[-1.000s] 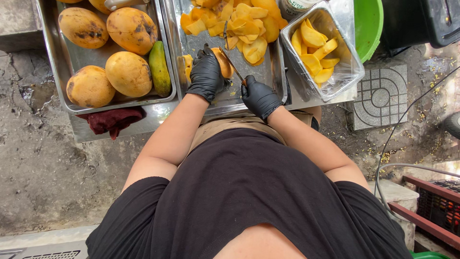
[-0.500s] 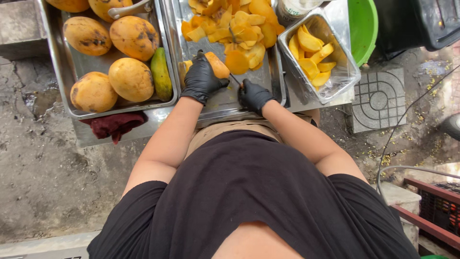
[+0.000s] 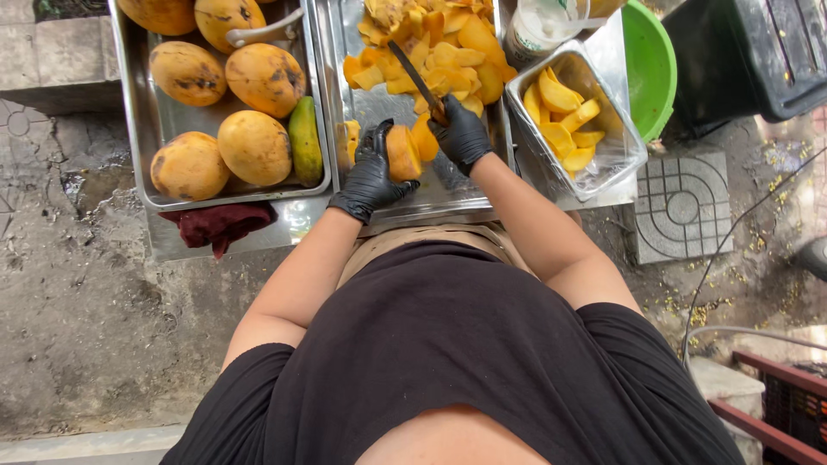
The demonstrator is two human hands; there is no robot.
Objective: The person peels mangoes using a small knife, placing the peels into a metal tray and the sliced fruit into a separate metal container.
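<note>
Mangoes: five yellow whole [image 3: 254,147], one green [image 3: 305,140] | left hand [image 3: 372,175] cups peeled mango [image 3: 402,152] | right hand [image 3: 461,133] grips one knife [image 3: 415,79] | slices in tub [image 3: 564,112]

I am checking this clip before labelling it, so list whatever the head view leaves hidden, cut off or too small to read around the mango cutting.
1. Peeled mango piece: its near side is covered by the left hand.
2. Knife: the handle is buried in the right hand.
3. Tray of whole mangoes: its far end is cut off by the top edge.
4. White cup: cut off at the top edge; contents unreadable.
</note>
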